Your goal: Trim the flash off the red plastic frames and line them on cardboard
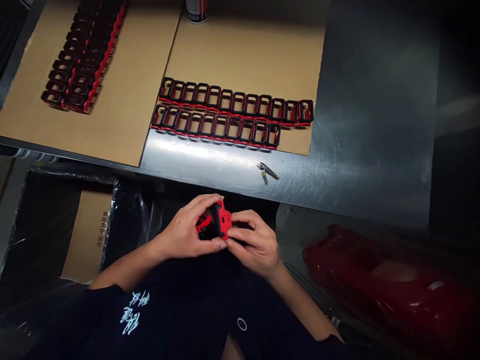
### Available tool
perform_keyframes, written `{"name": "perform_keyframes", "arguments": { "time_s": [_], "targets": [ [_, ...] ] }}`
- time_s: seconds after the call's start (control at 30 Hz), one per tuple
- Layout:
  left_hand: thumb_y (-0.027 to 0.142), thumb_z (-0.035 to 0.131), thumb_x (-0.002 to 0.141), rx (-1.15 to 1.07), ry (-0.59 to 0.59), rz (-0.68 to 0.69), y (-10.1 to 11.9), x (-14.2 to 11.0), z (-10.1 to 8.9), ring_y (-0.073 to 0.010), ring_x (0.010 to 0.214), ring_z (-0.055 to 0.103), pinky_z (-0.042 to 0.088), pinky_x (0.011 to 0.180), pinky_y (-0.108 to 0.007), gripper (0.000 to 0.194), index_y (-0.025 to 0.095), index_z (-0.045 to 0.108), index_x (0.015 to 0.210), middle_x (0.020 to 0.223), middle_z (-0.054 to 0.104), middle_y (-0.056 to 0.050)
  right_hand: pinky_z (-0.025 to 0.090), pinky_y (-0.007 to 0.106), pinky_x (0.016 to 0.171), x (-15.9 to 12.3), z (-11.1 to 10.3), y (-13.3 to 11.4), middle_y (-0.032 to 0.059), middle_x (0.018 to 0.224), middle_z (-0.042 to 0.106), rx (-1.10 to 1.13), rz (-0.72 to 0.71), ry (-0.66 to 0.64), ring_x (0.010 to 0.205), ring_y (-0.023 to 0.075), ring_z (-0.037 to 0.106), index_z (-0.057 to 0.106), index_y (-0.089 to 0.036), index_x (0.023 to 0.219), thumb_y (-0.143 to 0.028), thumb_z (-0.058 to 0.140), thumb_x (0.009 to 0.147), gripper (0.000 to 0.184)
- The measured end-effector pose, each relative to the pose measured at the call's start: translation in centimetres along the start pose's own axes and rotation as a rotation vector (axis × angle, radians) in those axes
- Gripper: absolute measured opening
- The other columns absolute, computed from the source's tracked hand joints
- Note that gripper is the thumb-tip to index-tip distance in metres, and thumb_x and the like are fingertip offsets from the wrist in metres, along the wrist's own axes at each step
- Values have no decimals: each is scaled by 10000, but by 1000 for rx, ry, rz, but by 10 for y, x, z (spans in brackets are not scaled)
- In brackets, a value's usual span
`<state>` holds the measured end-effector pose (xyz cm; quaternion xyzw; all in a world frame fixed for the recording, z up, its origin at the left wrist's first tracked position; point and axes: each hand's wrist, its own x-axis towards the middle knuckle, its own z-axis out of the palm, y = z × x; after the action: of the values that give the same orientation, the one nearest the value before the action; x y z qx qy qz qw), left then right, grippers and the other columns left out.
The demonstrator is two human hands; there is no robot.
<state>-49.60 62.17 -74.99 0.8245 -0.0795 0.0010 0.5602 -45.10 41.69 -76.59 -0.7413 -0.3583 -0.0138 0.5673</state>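
You hold one red-and-black part (pixel 215 225) in both hands, below the tabletop's (pixel 352 150) near edge and over your lap. On the tabletop lie two cardboard sheets. The right sheet (pixel 247 55) carries two rows of frames (pixel 232 112) along its near edge: twelve in the far row, ten in the near row, set side by side and touching. The left sheet (pixel 123 110) bears a dark stack of frames (pixel 84 55) at its far left corner; their count is not clear. One can (pixel 197 10) stands at the far edge, and one small metal tool (pixel 268 171) lies on bare steel near the front edge.

Your left hand (pixel 187 232) wraps the part from the left, fingers closed around it, thumb below. Your right hand (pixel 253 242) meets it from the right, fingers pinching its red end.

Bare steel lies open right of the right sheet. One red tray (pixel 393 285) sits low at your right.
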Motion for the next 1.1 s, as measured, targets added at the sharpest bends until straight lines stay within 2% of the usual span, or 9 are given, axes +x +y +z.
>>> {"name": "perform_keyframes", "arguments": {
  "time_s": [0.27, 0.37, 0.43, 0.53, 0.67, 0.77, 0.83, 1.0, 1.1],
  "targets": [
    [287, 821, 740, 119, 39, 134, -2, 0, 3, -296, 1245, 622, 519, 1084, -430, 795, 191, 505, 1464, 1356, 637, -164, 549, 374, 750, 0, 0, 3, 48, 899, 656, 26, -6, -12, 865, 219, 631, 691, -231, 876, -133, 710, 886, 100],
    [274, 825, 721, 146, 42, 150, -4, -3, 4, -303, 1247, 629, 537, 1067, -421, 796, 199, 520, 1453, 1358, 644, -157, 559, 343, 736, -2, -4, 0, 43, 903, 645, 196, 186, -74, 831, 200, 632, 654, -220, 931, -193, 692, 889, 62],
    [276, 832, 711, 173, 35, 140, -6, -6, 5, -307, 1239, 642, 550, 1053, -413, 806, 206, 521, 1451, 1362, 650, -152, 578, 303, 705, -3, -6, -1, 52, 974, 632, 392, 347, -88, 831, 183, 639, 635, -212, 1029, -259, 695, 891, 158],
    [270, 827, 730, 256, 41, 214, -10, -8, 7, -303, 1211, 673, 575, 1010, -392, 941, 198, 365, 1545, 1368, 648, -177, 585, 244, 654, -3, -5, -4, 47, 1017, 633, 518, 482, -69, 802, 158, 652, 633, -213, 1118, -308, 785, 849, 324],
    [269, 788, 795, 413, 111, 438, -15, -4, 10, -277, 1097, 734, 622, 855, -362, 1106, 218, 55, 1621, 1336, 665, -204, 582, 226, 679, 2, 0, -8, 13, 893, 669, 399, 489, -66, 737, 135, 648, 680, -197, 960, -275, 843, 817, 230],
    [284, 741, 833, 519, 203, 587, -19, -1, 12, -207, 812, 765, 617, 661, -310, 1076, 192, 16, 1624, 1244, 719, -194, 595, 225, 710, 5, 0, -10, 19, 898, 680, 439, 469, -74, 771, 142, 668, 700, -193, 950, -232, 796, 839, 152],
    [286, 733, 841, 554, 225, 632, -20, 0, 12, -176, 708, 739, 600, 609, -292, 1083, 183, -9, 1623, 1197, 742, -180, 603, 228, 711, 3, -1, -8, 27, 925, 684, 551, 496, -82, 792, 151, 686, 707, -195, 988, -230, 780, 849, 160],
    [418, 753, 851, 450, 200, 691, -18, 3, 10, -175, 701, 741, 601, 586, -288, 1097, 155, 19, 1623, 1162, 754, -187, 612, 272, 737, -2, -1, 5, 28, 911, 700, 926, 638, -125, 768, 165, 701, 736, -209, 1058, -315, 811, 848, 246],
    [478, 799, 807, 342, 198, 704, -16, 6, 11, -201, 804, 768, 624, 637, -294, 1158, 94, 66, 1617, 1158, 743, -224, 594, 275, 715, -4, 2, 12, 39, 869, 709, 1045, 721, -132, 746, 173, 685, 754, -194, 1053, -358, 836, 806, 307]
  ]
}}
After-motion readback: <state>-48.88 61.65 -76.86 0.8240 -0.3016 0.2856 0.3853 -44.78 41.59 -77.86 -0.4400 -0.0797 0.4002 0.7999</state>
